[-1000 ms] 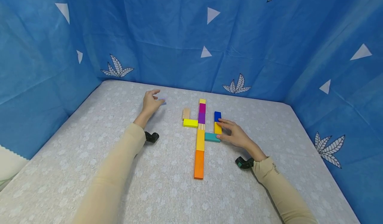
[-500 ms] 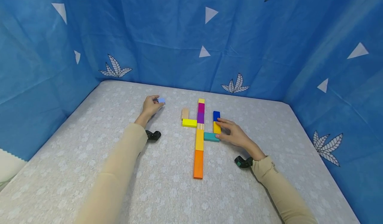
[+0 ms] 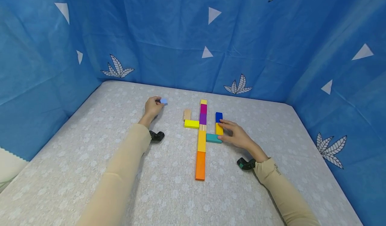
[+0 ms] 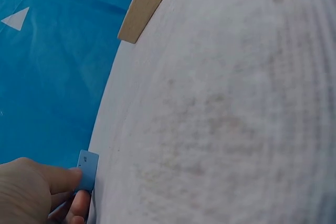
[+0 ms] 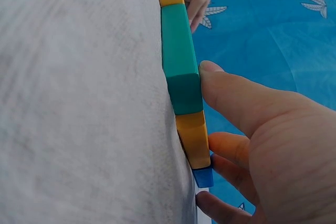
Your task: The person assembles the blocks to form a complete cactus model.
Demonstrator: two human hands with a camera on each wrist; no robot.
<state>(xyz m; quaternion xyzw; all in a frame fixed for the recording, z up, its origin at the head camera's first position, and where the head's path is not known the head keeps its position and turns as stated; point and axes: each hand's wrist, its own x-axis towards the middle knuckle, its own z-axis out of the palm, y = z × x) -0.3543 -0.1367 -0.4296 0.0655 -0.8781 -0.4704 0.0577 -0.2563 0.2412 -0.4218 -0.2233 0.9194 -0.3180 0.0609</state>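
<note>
At the back left, my left hand (image 3: 153,107) pinches a small light blue block (image 3: 164,101) between thumb and fingers. The left wrist view has this block (image 4: 88,168) low over the cloth, the thumb along its side. My right hand (image 3: 236,134) reaches over the right branch of the block layout, fingers spread and loosely bent. Its thumb rests at the outer end of a teal block (image 3: 213,138). The fingertips lie by an orange-yellow block (image 3: 219,129) and a dark blue block (image 3: 218,117), which stand end to end behind the teal one.
A central line runs through an orange block (image 3: 200,166), a yellow-orange block (image 3: 201,141), a purple block (image 3: 203,119) and a magenta block (image 3: 203,109). Left of it are a bright yellow block (image 3: 191,124) and a natural wood block (image 3: 187,114). A blue curtain (image 3: 169,35) hangs behind.
My left hand has lowered slightly and closed its fingers on the light blue block, which now shows upright beside the fingertips. The right hand and the laid-out blocks have stayed in place.
</note>
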